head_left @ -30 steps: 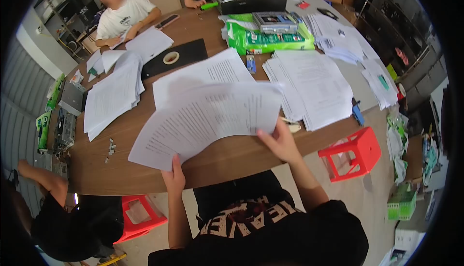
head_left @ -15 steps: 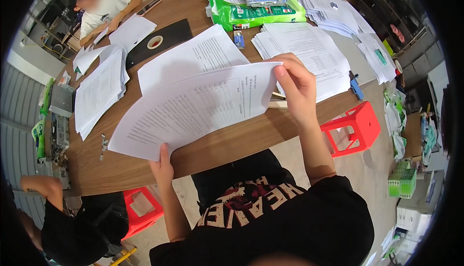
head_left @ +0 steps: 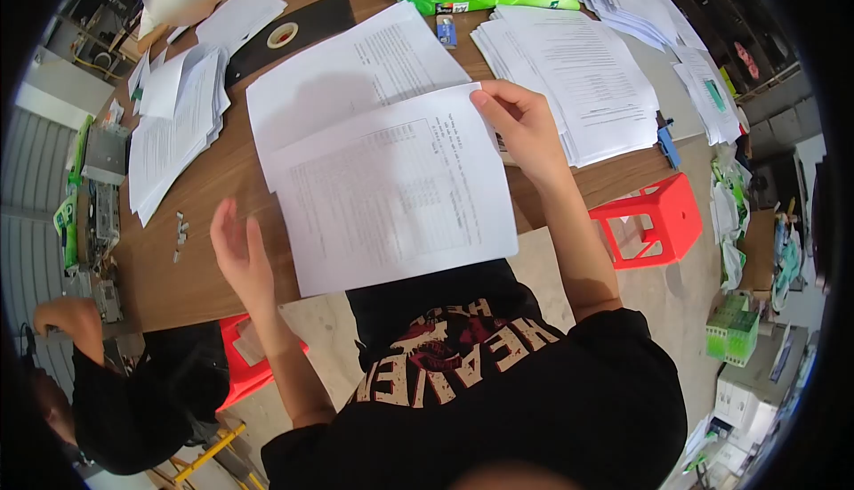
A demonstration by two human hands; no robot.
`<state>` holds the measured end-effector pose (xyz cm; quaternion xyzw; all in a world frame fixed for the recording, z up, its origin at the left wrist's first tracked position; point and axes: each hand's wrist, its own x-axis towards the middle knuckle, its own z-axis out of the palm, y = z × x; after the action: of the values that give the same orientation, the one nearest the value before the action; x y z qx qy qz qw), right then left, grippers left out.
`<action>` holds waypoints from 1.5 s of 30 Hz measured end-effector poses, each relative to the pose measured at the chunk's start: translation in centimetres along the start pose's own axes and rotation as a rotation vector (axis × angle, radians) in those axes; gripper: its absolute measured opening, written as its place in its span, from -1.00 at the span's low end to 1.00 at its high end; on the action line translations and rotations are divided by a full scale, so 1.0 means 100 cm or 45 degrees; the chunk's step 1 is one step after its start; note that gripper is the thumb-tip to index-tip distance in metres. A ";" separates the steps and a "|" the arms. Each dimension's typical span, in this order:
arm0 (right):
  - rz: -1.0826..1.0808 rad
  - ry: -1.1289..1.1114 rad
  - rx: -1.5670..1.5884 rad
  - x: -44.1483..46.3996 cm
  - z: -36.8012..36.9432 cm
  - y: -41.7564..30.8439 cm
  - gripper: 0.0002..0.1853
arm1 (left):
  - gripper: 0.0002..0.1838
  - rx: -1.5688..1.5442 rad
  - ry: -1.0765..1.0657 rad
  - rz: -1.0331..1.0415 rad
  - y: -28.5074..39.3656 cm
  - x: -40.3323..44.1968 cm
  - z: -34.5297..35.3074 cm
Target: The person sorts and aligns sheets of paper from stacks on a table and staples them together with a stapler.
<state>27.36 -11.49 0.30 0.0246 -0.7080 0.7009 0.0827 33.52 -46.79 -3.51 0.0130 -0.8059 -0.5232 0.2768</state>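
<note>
Pinching lightly should avoid creasing the printed paper (head_left: 391,196) over the edge of the desk (head_left: 160,281); the right hand (head_left: 525,127) seems closed on its far corner; the left hand (head_left: 242,254), fingers loosely spread and empty, could steady it.

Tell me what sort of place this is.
Probably a workshop or back office: stacks of printed white paper lie on a brown wood-grain table, and boxy grey metal equipment sits along its left edge.
</note>
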 end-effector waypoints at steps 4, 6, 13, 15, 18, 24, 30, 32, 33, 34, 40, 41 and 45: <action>-0.348 -0.056 -0.177 0.003 0.012 -0.002 -0.84 | -0.42 0.190 -0.416 0.499 0.082 0.037 0.047; -0.500 -0.124 -0.301 0.006 0.015 -0.023 -0.86 | -0.35 0.161 -0.669 0.664 0.115 0.058 0.074; -1.045 -0.360 -0.633 0.029 0.019 -0.112 -0.80 | -0.58 0.057 -1.649 0.328 0.123 0.124 0.094; -1.260 -0.097 -1.060 0.021 0.030 -0.138 -0.85 | -0.62 0.007 -1.476 0.232 0.124 0.115 0.087; -1.366 0.274 -0.891 0.030 0.000 -0.130 -0.36 | -0.67 -0.238 -1.104 0.087 0.115 0.107 0.067; -0.597 -0.518 0.468 -0.001 0.004 -0.038 0.03 | -0.68 -0.877 -0.463 -0.182 0.113 0.086 0.052; -0.428 -0.287 -0.075 -0.044 0.043 -0.051 -0.56 | -0.72 -0.745 -0.336 -0.189 0.129 0.039 0.048; -0.520 -0.118 -0.136 -0.053 0.050 -0.046 -0.66 | -0.75 -0.579 -0.315 0.174 0.132 0.024 0.044; -0.518 -0.120 -0.134 -0.056 0.053 -0.032 -0.66 | -0.75 -0.576 -0.315 0.172 0.125 0.021 0.046; -0.507 -0.092 -0.051 -0.058 0.057 -0.016 -0.67 | -0.74 -0.593 -0.320 0.122 0.111 0.016 0.050; -0.709 0.040 -0.243 -0.069 0.051 -0.019 -0.76 | -0.71 -0.781 -0.277 0.007 0.121 -0.002 0.042; -0.750 0.053 -0.262 -0.069 0.050 -0.017 -0.78 | -0.71 -0.836 -0.325 -0.055 0.123 -0.003 0.039; -0.567 0.054 -0.381 -0.067 0.055 -0.007 -0.82 | -0.70 -0.701 -0.309 -0.041 0.106 -0.002 0.063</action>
<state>33.57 -17.55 -0.02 0.1527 -0.7789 0.5535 0.2522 33.63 -36.72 3.55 -0.1125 -0.6608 -0.7239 0.1632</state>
